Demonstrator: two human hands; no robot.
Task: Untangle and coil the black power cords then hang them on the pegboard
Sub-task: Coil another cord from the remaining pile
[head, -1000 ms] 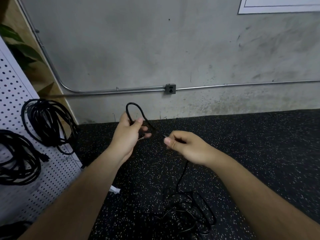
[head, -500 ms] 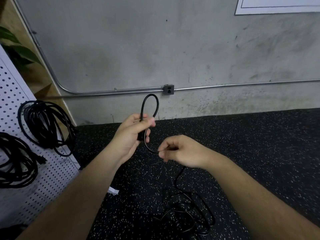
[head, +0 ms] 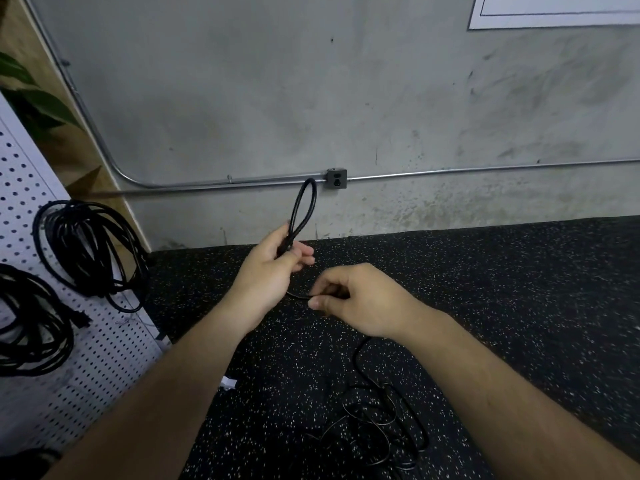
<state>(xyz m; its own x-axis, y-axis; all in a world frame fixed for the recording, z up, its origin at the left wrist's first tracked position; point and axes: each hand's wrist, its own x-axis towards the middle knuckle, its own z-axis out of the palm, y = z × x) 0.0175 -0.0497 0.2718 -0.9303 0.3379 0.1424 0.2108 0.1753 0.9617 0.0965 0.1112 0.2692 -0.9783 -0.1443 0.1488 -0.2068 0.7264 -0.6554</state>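
My left hand grips a black power cord folded into a narrow upright loop that rises above my fist. My right hand pinches the same cord just below and to the right, between thumb and fingertips. From there the cord drops under my right wrist to a loose tangled pile on the speckled black floor. A white pegboard leans at the left. Two coiled black cords hang on it, one higher and one lower.
A grey concrete wall stands ahead with a metal conduit and an outlet box. A small white scrap lies on the floor by the pegboard's foot. Green leaves show at the far left. More black cord shows bottom left.
My left hand turned the loop upright and it narrowed. My right hand slid along the cord toward my left hand and sank a little.
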